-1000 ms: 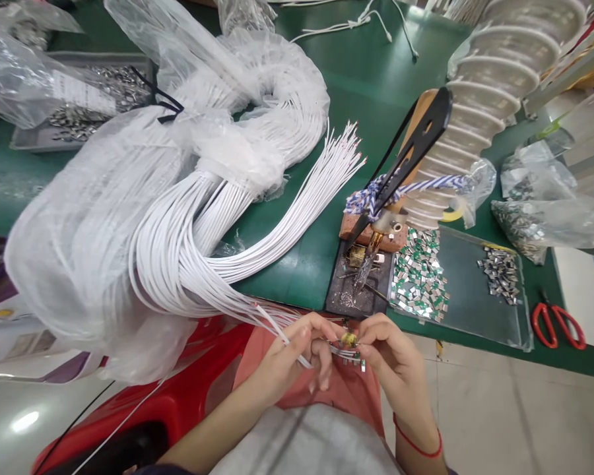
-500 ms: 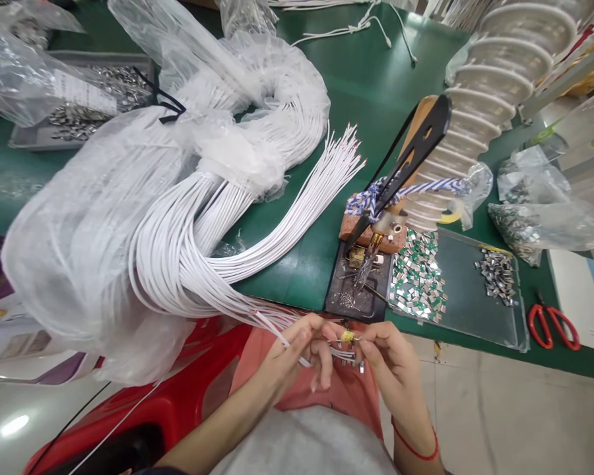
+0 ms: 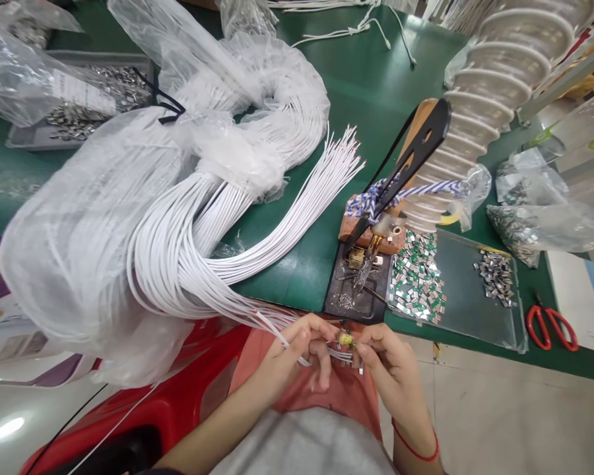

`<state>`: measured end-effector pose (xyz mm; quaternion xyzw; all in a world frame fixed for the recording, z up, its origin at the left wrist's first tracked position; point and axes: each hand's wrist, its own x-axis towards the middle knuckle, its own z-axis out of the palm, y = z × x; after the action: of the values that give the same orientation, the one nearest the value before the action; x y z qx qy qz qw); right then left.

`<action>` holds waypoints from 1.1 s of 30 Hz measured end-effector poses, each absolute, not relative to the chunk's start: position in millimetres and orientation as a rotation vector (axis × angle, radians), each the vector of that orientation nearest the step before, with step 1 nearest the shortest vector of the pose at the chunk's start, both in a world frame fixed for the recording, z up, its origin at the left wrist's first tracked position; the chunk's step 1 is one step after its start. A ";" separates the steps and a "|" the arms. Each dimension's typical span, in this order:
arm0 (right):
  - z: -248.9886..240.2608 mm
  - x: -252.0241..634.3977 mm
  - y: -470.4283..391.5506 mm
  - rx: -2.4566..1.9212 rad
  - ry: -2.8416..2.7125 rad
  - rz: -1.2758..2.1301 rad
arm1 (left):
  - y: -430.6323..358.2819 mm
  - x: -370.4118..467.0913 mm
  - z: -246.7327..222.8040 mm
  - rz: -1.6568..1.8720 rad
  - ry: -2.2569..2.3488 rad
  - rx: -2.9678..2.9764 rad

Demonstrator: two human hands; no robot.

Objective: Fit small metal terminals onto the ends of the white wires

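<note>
left hand [image 3: 307, 349] grips white cables [image 3: 272, 330]; right hand [image 3: 389, 359] pinches a tiny blurred part [image 3: 354, 345]. a brick [image 3: 349, 226] and hose [image 3: 495, 92] stand behind the black tray [image 3: 335, 293].

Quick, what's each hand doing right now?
Left hand: closed on white cables.
Right hand: fingers pinched together; what they grip cannot be told.

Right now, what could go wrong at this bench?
Cables in the left hand run beside the big bundle and might snag on it. The metal rod stands just beyond both hands; if hot, which I can't tell, it could burn them. Loose green-and-silver parts near the table's edge could get knocked off.
</note>
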<state>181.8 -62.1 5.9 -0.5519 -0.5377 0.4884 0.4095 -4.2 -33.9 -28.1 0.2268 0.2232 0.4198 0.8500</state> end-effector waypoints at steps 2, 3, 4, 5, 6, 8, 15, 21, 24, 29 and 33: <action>6.5 181.1 -61.9 -1.404 -1.349 1.229 | -34.0 -4.3 -28.1 0.887 0.476 0.480; 6.7 180.7 -61.9 -1.410 -1.346 1.225 | -34.1 -4.4 -28.4 0.886 0.481 0.481; 6.7 180.4 -61.9 -1.417 -1.343 1.223 | -34.3 -4.5 -28.8 0.884 0.484 0.480; 6.4 180.2 -62.1 -1.420 -1.341 1.220 | -34.4 -4.5 -29.2 0.882 0.485 0.477; 5.9 180.0 -62.4 -1.420 -1.338 1.216 | -34.6 -4.6 -29.5 0.881 0.485 0.473; 4.2 180.0 -63.3 -1.422 -1.332 1.217 | -34.7 -4.4 -29.9 0.879 0.489 0.468; 0.9 180.2 -65.5 -1.420 -1.342 1.239 | -33.7 -3.2 -28.3 0.877 0.477 0.458; 1.5 176.2 -68.3 -1.418 -1.318 1.227 | -32.0 -2.4 -29.9 0.884 0.388 0.380; 3.7 173.1 -69.3 -1.397 -1.352 1.203 | -30.2 -2.8 -29.1 0.869 0.385 0.327; 11.8 166.0 -67.7 -1.413 -1.493 1.092 | -27.1 -3.5 -26.2 0.821 0.414 0.236; 18.3 158.7 -64.4 -1.415 -1.591 0.953 | -26.6 -3.3 -26.0 0.806 0.427 0.210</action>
<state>158.7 -64.4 18.3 -0.5574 -0.6271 0.3757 0.3934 -3.3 -26.6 -26.0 0.1013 0.2059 0.3886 0.8924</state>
